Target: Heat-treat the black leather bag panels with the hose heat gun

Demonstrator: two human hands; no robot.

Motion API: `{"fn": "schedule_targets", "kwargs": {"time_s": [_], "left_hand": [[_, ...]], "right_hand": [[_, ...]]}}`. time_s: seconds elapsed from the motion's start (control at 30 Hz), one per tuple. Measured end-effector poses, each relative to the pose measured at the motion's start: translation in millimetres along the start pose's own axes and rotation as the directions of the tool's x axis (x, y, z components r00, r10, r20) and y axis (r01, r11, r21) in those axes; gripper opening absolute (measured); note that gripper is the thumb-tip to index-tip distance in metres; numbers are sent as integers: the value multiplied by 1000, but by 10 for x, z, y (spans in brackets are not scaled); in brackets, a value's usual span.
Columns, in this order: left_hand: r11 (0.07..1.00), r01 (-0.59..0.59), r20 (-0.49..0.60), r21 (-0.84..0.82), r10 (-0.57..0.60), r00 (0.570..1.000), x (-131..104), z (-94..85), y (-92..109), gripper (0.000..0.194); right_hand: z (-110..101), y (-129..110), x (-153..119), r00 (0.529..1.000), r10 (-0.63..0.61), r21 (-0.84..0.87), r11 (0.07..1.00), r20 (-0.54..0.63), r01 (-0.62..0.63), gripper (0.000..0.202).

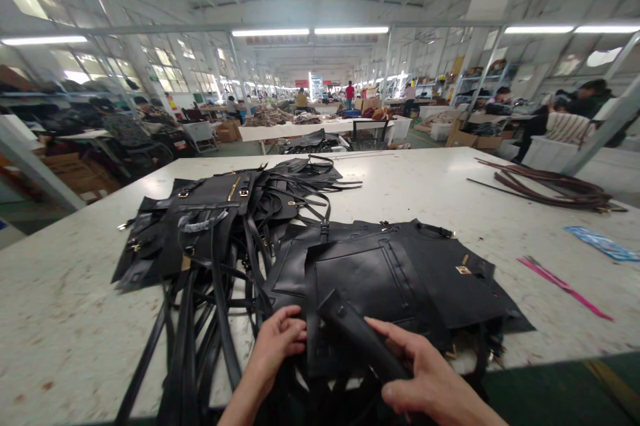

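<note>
– Right hand (425,373) grips a black strip (357,329) over the near panel (353,279). Left hand (281,341) half-curled at its left edge (can't tell if pinching).
– Done so far?
– Gold clasp (464,270) looks fitted, far right; strip seems unattached.

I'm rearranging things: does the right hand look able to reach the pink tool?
Probably yes: the pink tool lies uncovered on the table, right of the black panels, though the right hand holds a black piece.
</note>
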State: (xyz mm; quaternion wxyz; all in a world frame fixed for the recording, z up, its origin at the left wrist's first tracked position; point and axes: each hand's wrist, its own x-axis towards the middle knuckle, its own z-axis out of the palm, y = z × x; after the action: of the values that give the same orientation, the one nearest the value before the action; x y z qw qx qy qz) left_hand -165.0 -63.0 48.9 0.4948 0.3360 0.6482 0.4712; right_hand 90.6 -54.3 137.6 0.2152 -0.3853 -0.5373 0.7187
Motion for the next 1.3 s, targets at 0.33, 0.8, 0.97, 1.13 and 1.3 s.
{"fn": "schedule_targets", "kwargs": {"time_s": [0.33, 0.8, 0.97, 1.13, 1.3], "left_hand": [[978, -210, -94, -11, 208, 974, 996, 264, 475, 22], [875, -27, 76, -483, 72, 994, 462, 369, 159, 26], [852, -24, 63, -523, 67, 996, 424, 421, 113, 33], [833, -27, 72, -553, 80, 994, 411, 465, 195, 49], [892, -19, 22, -453, 33, 999, 508, 466, 125, 50]], "right_hand": [[-244, -5, 90, 996, -53, -70, 996, -69, 48, 79], [-99, -123, 660, 992, -120, -89, 988, 34, 123, 71], [-80, -258, 894, 975, -212, -83, 975, -65, 206, 68], [-174, -330, 714, 973, -224, -57, 974, -57, 221, 71], [-68, -186, 650, 982, -189, -65, 980, -25, 187, 68]]}}
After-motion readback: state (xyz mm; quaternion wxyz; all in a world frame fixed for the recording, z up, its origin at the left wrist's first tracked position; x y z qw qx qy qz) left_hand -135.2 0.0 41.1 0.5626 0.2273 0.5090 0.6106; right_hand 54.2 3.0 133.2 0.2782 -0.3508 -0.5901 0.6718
